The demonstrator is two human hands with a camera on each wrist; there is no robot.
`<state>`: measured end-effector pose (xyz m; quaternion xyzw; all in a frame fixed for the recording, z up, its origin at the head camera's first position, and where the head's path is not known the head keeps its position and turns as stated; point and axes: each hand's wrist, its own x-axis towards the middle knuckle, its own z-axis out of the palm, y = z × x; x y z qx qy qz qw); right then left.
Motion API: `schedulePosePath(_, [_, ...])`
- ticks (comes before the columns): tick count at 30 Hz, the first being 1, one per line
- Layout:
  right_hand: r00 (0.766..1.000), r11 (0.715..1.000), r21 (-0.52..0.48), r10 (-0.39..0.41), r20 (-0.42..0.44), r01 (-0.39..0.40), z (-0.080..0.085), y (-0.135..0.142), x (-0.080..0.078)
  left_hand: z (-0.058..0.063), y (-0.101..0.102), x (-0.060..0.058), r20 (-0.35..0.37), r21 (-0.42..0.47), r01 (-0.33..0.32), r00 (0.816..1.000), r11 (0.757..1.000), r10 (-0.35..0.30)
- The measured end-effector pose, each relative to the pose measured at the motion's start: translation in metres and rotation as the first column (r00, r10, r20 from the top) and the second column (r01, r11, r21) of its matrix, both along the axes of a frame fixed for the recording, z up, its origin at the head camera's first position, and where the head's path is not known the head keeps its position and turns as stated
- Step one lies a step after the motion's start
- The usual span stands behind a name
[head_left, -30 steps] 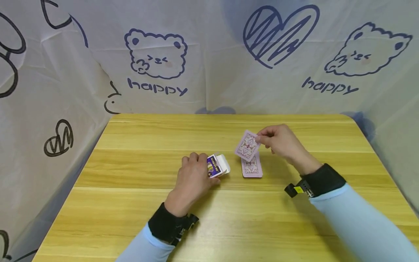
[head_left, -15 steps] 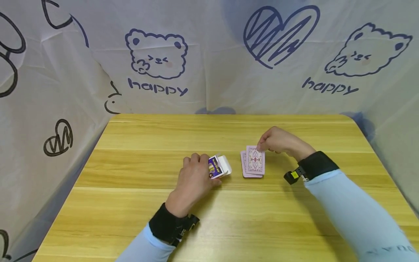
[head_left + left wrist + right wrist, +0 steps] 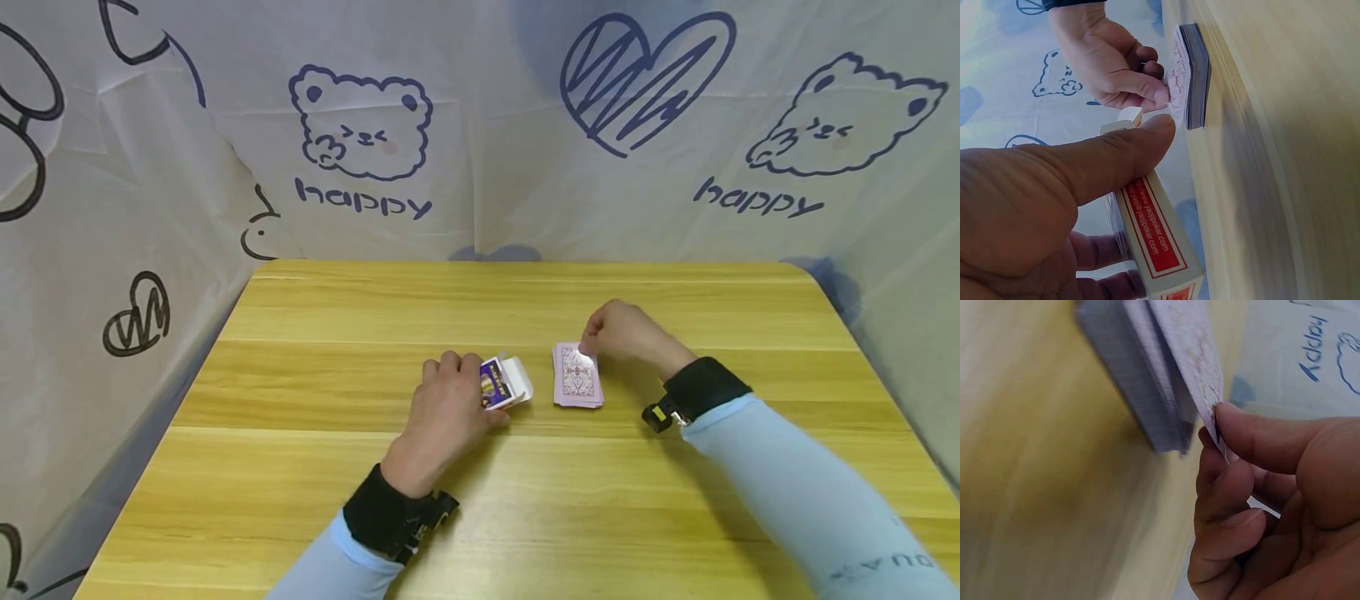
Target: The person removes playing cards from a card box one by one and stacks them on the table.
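My left hand grips a small playing card box whose white flap stands up on the right. The left wrist view shows the box's red printed side under the thumb. To the right, my right hand pinches the far end of a pink patterned playing card between thumb and fingers. That card lies over the thick deck, face down, its held end lifted slightly off the pile in the right wrist view. The inside of the box is hidden from me.
A wooden table carries the box and the deck. White cloth with bear and heart drawings hangs behind it and along both sides.
The card in my right hand was tilted above the deck; it has straightened and come down onto it as the hand moved left and nearer. My left hand has barely shifted.
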<state>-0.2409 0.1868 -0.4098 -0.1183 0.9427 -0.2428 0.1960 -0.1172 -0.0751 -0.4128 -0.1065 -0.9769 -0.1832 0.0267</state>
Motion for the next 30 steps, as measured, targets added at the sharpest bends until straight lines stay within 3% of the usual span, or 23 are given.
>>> schedulePosePath(12, [0.983, 0.996, 0.088, 0.027, -0.181, -0.011, -0.011, -0.008, 0.014, 0.002, 0.000, 0.001, 0.002, 0.006, 0.003, 1.000, 1.000, -0.003])
schedulePosePath(21, [0.965, 0.991, 0.135, 0.046, -0.257, -0.011, -0.014, -0.011, 0.014, 0.003, -0.001, 0.000, 0.017, 0.020, -0.006, 1.000, 1.000, 0.006])
schedulePosePath(26, [0.966, 0.995, 0.094, 0.007, -0.258, 0.018, -0.010, -0.013, 0.018, 0.003, -0.001, 0.000, 0.002, 0.023, -0.001, 1.000, 1.000, 0.001])
schedulePosePath(30, [0.962, 0.999, -0.014, -0.054, -0.268, 0.053, 0.001, -0.019, 0.032, 0.003, 0.000, 0.001, -0.015, 0.019, 0.010, 1.000, 1.000, -0.009])
